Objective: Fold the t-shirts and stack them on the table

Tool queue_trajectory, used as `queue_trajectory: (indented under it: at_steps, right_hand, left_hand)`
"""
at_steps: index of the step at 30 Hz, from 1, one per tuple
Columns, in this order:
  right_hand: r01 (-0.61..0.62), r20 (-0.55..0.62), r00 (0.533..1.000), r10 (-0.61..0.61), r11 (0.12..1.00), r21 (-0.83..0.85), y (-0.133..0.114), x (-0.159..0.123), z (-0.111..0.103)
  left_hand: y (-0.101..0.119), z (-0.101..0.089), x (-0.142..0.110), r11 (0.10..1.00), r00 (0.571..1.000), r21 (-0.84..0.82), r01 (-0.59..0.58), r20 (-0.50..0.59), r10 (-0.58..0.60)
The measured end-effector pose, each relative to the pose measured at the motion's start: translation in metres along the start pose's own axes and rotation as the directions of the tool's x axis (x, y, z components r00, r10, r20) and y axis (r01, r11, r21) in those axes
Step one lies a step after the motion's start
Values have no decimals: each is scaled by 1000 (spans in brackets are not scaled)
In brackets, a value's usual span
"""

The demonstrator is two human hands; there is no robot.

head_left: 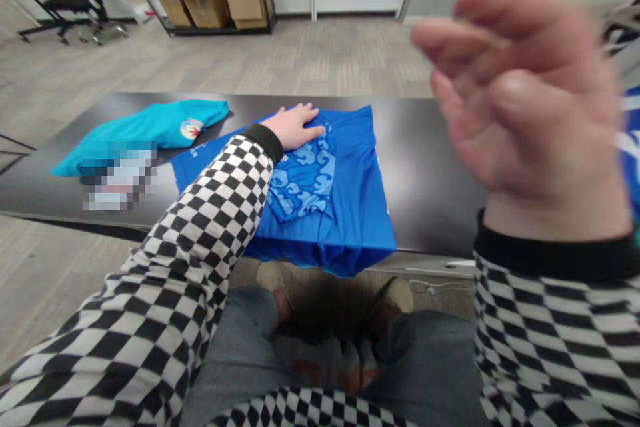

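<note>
Teal shirt (145, 125) lay folded on the black table (425, 180), left of the left hand (295, 127), which pressed open and flat on a folded blue shirt (350, 220). That shirt looked soft, light, easiest taken at its folded edge; the checkered sleeve (200, 240) crossed its left corner. Right hand (520, 93) hung raised rightward, fingers narrowly curled, blurred, seemingly empty.
</note>
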State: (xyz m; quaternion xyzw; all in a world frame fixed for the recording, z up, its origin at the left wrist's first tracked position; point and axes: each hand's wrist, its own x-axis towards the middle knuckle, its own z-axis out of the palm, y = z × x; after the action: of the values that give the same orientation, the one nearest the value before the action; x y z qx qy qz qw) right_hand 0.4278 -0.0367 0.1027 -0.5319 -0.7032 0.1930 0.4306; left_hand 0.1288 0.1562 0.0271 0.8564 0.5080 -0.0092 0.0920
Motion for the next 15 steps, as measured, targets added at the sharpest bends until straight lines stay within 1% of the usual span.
queue_trajectory:
  at_steps: [1,2,3,4,5,7,9,11,13,15]
  right_hand:
    - [101,-35,994,-99,993,58,6,18,7]
    - [145,-13,989,-144,986,78,16,37,15]
    - [108,23,994,-109,994,34,29,57,24]
    - [39,42,998,-37,998,-53,44,75,33]
    - [-4,64,998,14,987,-158,60,91,42]
    - [-7,106,994,40,953,-302,91,109,59]
    - [24,187,981,53,922,-387,114,113,71]
    - [45,261,962,78,899,-436,127,109,77]
    - [32,293,948,123,880,-473,133,104,78]
    - [0,299,939,171,867,-498,134,102,75]
  left_hand:
    - [2,0,-1,1000,1000,-3,1,3,-1]
    - [3,0,-1,1000,1000,-8,0,3,0]
    - [4,-1,-2,1000,1000,-13,-3,1,3]
    - [5,-1,-2,1000,1000,-15,-6,-3,6]
    - [5,-1,-2,1000,1000,-17,-7,-7,6]
    - [6,-2,-3,1000,1000,-19,-2,-8,2]
    - [7,-2,-4,1000,1000,-17,5,0,-5]
    - [7,-3,-4,1000,1000,-9,8,5,-8]
    - [7,-3,-3,1000,1000,-2,9,7,-9]
    - [7,-2,-2,1000,1000,-5,8,8,-8]
